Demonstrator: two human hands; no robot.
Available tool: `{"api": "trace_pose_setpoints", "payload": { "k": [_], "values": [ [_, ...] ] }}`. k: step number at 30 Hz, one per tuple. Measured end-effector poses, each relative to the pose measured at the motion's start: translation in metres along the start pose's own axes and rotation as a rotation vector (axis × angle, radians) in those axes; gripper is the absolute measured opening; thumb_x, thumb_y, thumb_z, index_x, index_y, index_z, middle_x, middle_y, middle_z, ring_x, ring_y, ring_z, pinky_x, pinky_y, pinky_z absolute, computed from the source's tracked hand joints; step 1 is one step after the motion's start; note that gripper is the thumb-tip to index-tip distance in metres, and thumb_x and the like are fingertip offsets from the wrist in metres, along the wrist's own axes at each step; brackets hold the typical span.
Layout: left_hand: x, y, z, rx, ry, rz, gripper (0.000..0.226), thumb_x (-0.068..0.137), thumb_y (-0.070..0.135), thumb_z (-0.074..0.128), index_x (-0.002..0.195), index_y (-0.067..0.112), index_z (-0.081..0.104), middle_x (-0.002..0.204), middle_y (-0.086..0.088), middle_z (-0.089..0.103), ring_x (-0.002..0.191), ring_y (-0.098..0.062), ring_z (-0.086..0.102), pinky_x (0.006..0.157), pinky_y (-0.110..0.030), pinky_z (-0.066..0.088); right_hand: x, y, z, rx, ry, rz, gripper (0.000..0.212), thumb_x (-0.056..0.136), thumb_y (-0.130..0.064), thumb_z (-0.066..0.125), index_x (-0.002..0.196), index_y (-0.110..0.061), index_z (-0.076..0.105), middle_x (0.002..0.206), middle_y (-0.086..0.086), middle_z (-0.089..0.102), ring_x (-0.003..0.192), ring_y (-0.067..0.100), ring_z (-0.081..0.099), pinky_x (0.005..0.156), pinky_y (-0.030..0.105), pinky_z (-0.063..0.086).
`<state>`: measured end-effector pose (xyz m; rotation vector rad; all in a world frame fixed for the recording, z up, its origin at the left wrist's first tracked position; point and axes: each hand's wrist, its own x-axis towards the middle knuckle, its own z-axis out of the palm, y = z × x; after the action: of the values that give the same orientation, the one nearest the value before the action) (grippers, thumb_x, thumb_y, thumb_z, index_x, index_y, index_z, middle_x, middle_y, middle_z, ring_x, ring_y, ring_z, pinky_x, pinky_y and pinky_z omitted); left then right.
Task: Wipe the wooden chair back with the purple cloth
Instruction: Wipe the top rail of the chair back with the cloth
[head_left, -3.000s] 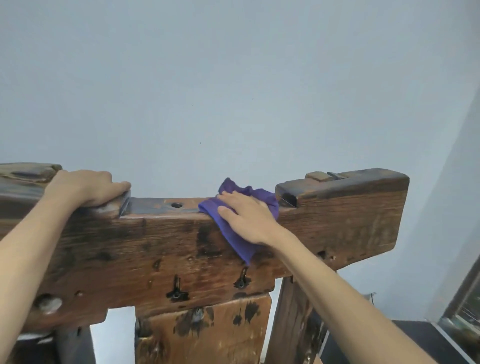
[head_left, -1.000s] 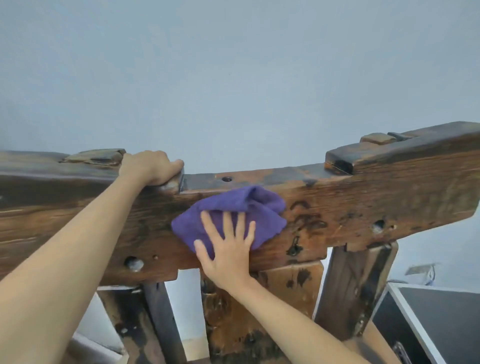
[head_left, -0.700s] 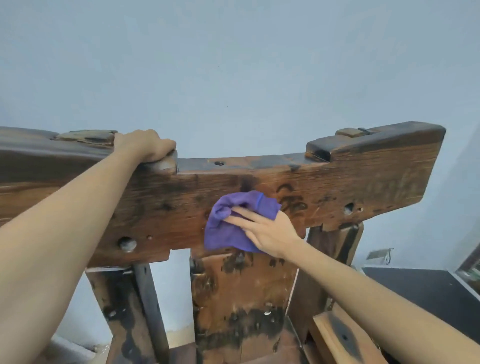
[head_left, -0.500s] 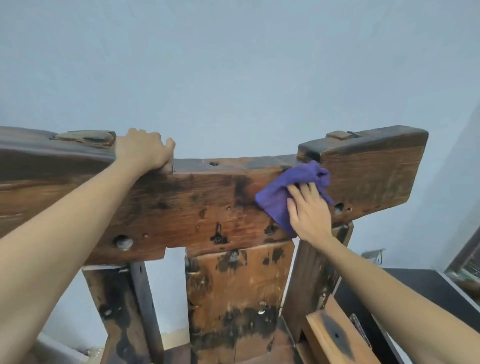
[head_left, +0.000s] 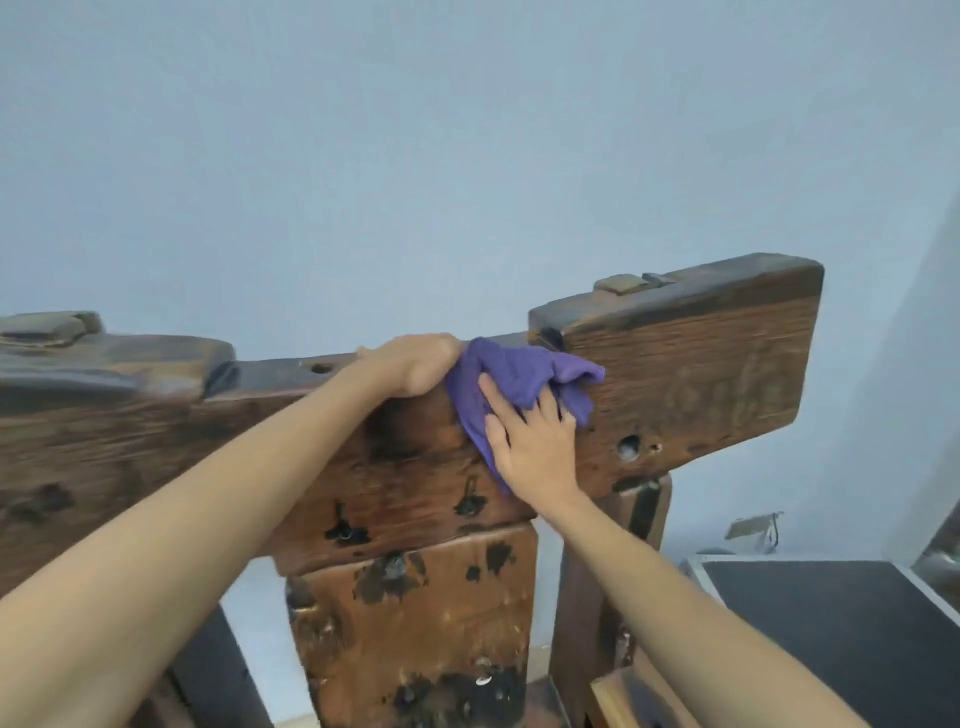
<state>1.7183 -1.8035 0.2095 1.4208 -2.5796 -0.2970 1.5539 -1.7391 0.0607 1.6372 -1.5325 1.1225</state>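
The wooden chair back (head_left: 691, 384) is a heavy, dark-stained top rail with a lower middle section and raised ends, carried by a centre slat (head_left: 415, 623) and side posts. The purple cloth (head_left: 514, 374) lies bunched against the rail's front face, just left of the raised right end. My right hand (head_left: 535, 447) presses flat on the cloth with fingers spread, pointing up. My left hand (head_left: 415, 364) is curled over the rail's top edge, touching the cloth's left side.
A pale blue wall stands close behind the chair. A black-topped surface with a light frame (head_left: 831, 603) sits low at the right. Part of a wooden armrest (head_left: 618, 696) shows at the bottom right.
My left hand has moved right along the top edge, from the left notch to beside the cloth. The cloth and my right hand have stayed near the rail's right step.
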Motion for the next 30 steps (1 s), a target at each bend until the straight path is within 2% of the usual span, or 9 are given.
{"api": "trace_pose_setpoints", "payload": {
  "k": [3, 6, 10, 16, 20, 22, 25, 27, 30],
  "values": [
    [0.03, 0.039, -0.001, -0.455, -0.13, 0.025, 0.068, 0.102, 0.053, 0.017, 0.147, 0.013, 0.049, 0.16, -0.009, 0.039, 0.146, -0.029, 0.037, 0.122, -0.044, 0.021, 0.008, 0.1, -0.027, -0.099, -0.023, -0.064, 0.042, 0.101, -0.035, 0.048, 0.143, -0.038, 0.055, 0.131, 0.01, 0.068, 0.126, 0.035, 0.054, 0.092, 0.042, 0.042],
    [0.062, 0.105, 0.014, -0.627, -0.054, 0.052, 0.086, 0.093, 0.074, 0.004, 0.16, 0.025, 0.026, 0.169, 0.001, 0.017, 0.155, -0.019, 0.017, 0.125, -0.046, 0.007, 0.03, 0.193, -0.066, -0.123, -0.02, 0.049, 0.04, 0.098, -0.032, 0.047, 0.136, -0.03, 0.06, 0.124, 0.018, 0.067, 0.113, 0.044, 0.061, 0.09, 0.045, 0.043],
    [0.094, 0.169, 0.031, -0.285, 0.185, -0.178, 0.092, 0.09, 0.071, -0.006, 0.147, 0.024, 0.047, 0.152, -0.016, 0.046, 0.136, -0.038, 0.045, 0.109, -0.049, 0.031, 0.07, 0.286, -0.113, -0.069, 0.093, 0.275, 0.053, 0.1, -0.028, 0.035, 0.152, -0.02, 0.042, 0.151, 0.016, 0.044, 0.136, 0.039, 0.043, 0.11, 0.05, 0.037],
    [0.12, 0.173, 0.039, -0.357, 0.337, -0.343, 0.085, 0.098, 0.061, -0.001, 0.125, 0.01, 0.062, 0.124, -0.014, 0.061, 0.114, -0.037, 0.055, 0.093, -0.041, 0.036, 0.1, 0.302, -0.111, 0.082, 0.334, 0.724, 0.057, 0.103, -0.037, 0.021, 0.16, -0.029, 0.029, 0.17, 0.005, 0.018, 0.155, 0.028, 0.02, 0.123, 0.054, 0.019],
    [0.122, 0.168, 0.037, -0.43, 0.325, -0.366, 0.1, 0.087, 0.073, -0.002, 0.122, 0.001, 0.057, 0.113, -0.015, 0.064, 0.108, -0.038, 0.058, 0.104, -0.05, 0.041, 0.042, 0.239, -0.064, -0.024, 0.181, 0.486, 0.054, 0.105, -0.035, 0.03, 0.158, -0.026, 0.029, 0.165, 0.018, 0.025, 0.151, 0.037, 0.022, 0.118, 0.054, 0.02],
    [0.12, 0.17, 0.036, -0.411, 0.296, -0.357, 0.099, 0.086, 0.075, 0.0, 0.128, 0.006, 0.058, 0.131, -0.017, 0.061, 0.118, -0.04, 0.055, 0.104, -0.047, 0.039, -0.015, 0.213, -0.046, -0.058, -0.037, 0.158, 0.046, 0.099, -0.035, 0.045, 0.144, -0.027, 0.05, 0.137, 0.015, 0.052, 0.124, 0.037, 0.046, 0.096, 0.049, 0.037],
    [0.114, 0.171, 0.034, -0.31, 0.282, -0.26, 0.07, 0.097, 0.058, 0.009, 0.124, 0.014, 0.056, 0.143, -0.017, 0.054, 0.117, -0.037, 0.051, 0.09, -0.041, 0.033, -0.083, 0.215, -0.048, -0.009, -0.422, -0.269, 0.014, 0.09, -0.032, 0.06, 0.09, -0.025, 0.072, 0.085, 0.001, 0.07, 0.073, 0.029, 0.065, 0.055, 0.032, 0.042],
    [0.113, 0.17, 0.034, -0.312, 0.251, -0.216, 0.053, 0.098, 0.044, 0.011, 0.111, 0.012, 0.051, 0.138, -0.019, 0.055, 0.107, -0.035, 0.049, 0.088, -0.042, 0.033, -0.09, 0.245, -0.062, -0.036, -0.531, -0.333, 0.018, 0.086, -0.03, 0.059, 0.07, -0.022, 0.064, 0.067, -0.003, 0.064, 0.055, 0.026, 0.061, 0.045, 0.028, 0.036],
    [0.116, 0.168, 0.035, -0.284, 0.236, -0.227, 0.063, 0.098, 0.051, 0.016, 0.131, 0.011, 0.051, 0.145, -0.017, 0.051, 0.125, -0.037, 0.049, 0.098, -0.043, 0.036, -0.078, 0.305, -0.09, -0.125, -0.405, -0.113, 0.028, 0.088, -0.028, 0.052, 0.067, -0.017, 0.066, 0.068, 0.009, 0.063, 0.055, 0.033, 0.06, 0.048, 0.039, 0.042]
  ]
}}
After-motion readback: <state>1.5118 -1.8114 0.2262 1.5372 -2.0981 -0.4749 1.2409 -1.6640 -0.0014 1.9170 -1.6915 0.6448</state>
